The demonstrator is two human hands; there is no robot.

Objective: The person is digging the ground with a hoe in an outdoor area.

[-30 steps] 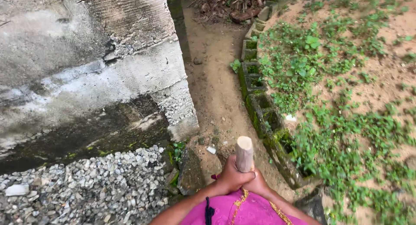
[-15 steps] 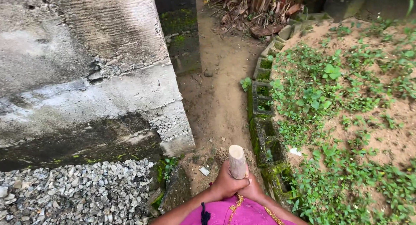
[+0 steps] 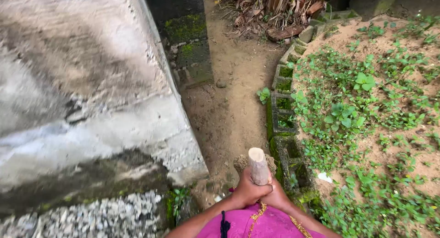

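Observation:
A pale wooden handle (image 3: 258, 165) with a cut end sticks up at the bottom middle of the head view. My left hand (image 3: 248, 191) is wrapped around it from the left. My right hand (image 3: 279, 196) grips it just below, from the right, partly hidden behind the left. Pink cloth with gold trim (image 3: 261, 224) covers my body below the hands. What the handle belongs to is hidden.
A stained concrete wall (image 3: 82, 96) fills the left, with grey gravel (image 3: 91, 217) at its foot. A narrow dirt path (image 3: 233, 96) runs ahead. Mossy hollow blocks (image 3: 284, 123) edge a bed of low green weeds (image 3: 366, 114) on the right. Dry leaves (image 3: 270, 8) lie far ahead.
The view has moved forward along the path and nearer the wall corner; less gravel shows. Both hands keep the same grip on the handle.

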